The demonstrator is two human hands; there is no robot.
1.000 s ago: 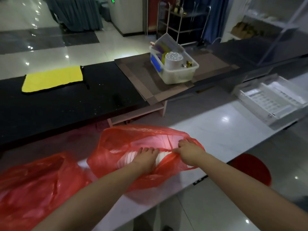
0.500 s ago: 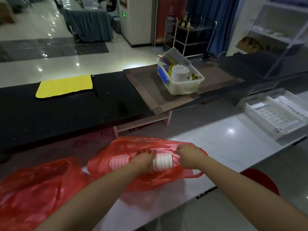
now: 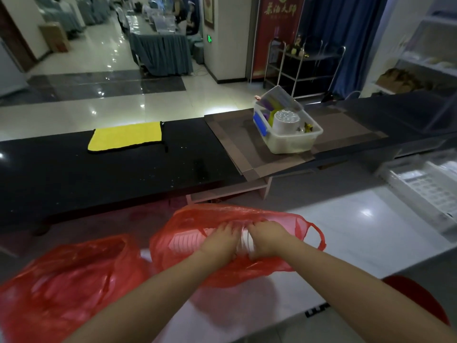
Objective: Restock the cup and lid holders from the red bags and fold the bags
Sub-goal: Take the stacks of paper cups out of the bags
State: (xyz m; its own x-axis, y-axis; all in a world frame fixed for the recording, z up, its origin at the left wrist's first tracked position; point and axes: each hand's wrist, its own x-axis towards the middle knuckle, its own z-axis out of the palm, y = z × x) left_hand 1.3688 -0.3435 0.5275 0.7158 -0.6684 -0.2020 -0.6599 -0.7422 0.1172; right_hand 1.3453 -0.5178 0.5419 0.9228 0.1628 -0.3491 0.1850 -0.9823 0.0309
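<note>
The stack of white lids (image 3: pixel 243 240) lies on its side inside the nearer red bag (image 3: pixel 222 219), which rests on the white bench (image 3: pixel 346 219) directly in front of the person. The long axis of the stack runs left to right across the bench, roughly square to both forearms. The left hand (image 3: pixel 220 241) and the right hand (image 3: pixel 268 237) come in from the near side and sit over the right portion of the stack, almost touching each other, with a narrow band of white rims visible between them. Both hands have fingers curled down over the stack and appear to grasp it; whether the bag film lies between the fingers and the lids cannot be determined. Neither hand is nearer than the other.

The remainder of the stack extends left of the left hand and shows as pale ribbing through the translucent red film. The bag mouth and one handle loop (image 3: pixel 315 233) lie to the right, so withdrawal is likely to run rightward along the stack axis. A second red bag (image 3: pixel 66 280) lies crumpled at the near left, touching or just beside the first
</note>
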